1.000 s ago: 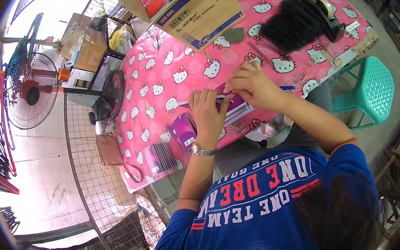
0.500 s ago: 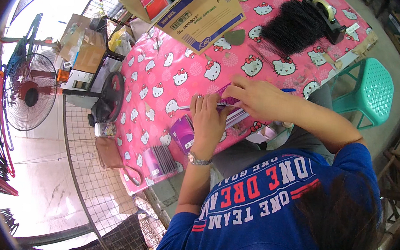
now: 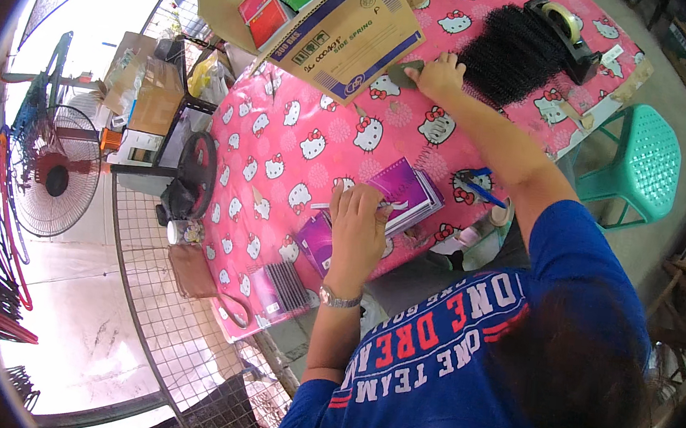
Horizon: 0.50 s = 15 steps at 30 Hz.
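Observation:
My left hand (image 3: pixel 355 230) is closed over the left end of a purple notebook (image 3: pixel 406 189), which lies on a small stack near the table's edge. A white strip shows by its fingers. My right hand (image 3: pixel 439 76) is stretched far across the table, its fingers closed on a flat dark grey-green piece (image 3: pixel 406 71) beside the cardboard box. A thin spiral wire (image 3: pixel 424 156) rises from the notebook's far edge. Blue-handled pliers (image 3: pixel 480 186) lie right of the stack. Another purple notebook (image 3: pixel 316 240) sits partly under my left wrist.
Black spiral coils (image 3: pixel 511 55) are heaped at the far right next to a tape dispenser (image 3: pixel 570 42). The cardboard box (image 3: pixel 343 45) holds colourful packs. More bound notebooks (image 3: pixel 278 284) lie near left. A green stool (image 3: pixel 641 164) stands right, a fan (image 3: pixel 58 174) left.
My right hand has left the notebook and reached away to the flat grey-green piece. The notebook's purple cover and the pliers are now uncovered. My left hand has stayed on the notebook.

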{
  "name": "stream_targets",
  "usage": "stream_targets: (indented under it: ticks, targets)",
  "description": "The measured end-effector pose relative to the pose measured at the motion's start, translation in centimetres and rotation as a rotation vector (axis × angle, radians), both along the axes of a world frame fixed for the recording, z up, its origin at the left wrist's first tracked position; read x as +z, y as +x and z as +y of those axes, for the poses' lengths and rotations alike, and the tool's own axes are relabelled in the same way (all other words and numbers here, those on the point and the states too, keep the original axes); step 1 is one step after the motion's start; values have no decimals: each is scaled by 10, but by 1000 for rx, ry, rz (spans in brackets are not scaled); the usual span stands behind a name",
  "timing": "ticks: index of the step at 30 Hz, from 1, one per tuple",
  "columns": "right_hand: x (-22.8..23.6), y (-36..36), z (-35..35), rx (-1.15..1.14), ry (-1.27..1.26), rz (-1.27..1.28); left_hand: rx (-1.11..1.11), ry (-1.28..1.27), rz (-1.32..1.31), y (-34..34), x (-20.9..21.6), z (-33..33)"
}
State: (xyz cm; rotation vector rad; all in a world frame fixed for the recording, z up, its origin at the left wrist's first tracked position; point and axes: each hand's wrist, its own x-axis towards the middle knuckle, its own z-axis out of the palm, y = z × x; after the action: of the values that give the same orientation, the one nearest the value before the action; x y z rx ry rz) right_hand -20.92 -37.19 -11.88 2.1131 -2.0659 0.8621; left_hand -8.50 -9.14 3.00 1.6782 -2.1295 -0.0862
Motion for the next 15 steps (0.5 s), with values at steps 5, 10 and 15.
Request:
stream_targets:
  ticks: [5, 10, 15]
  targets:
    - [-11, 13, -4, 106, 96, -335, -39, 15, 7, 2, 3, 1]
    - [-9, -2, 45, 784, 39, -153, -90, 22, 83, 10, 2, 6]
    - [-18, -24, 82, 894, -190, 158, -136, 104, 115, 22, -3, 3]
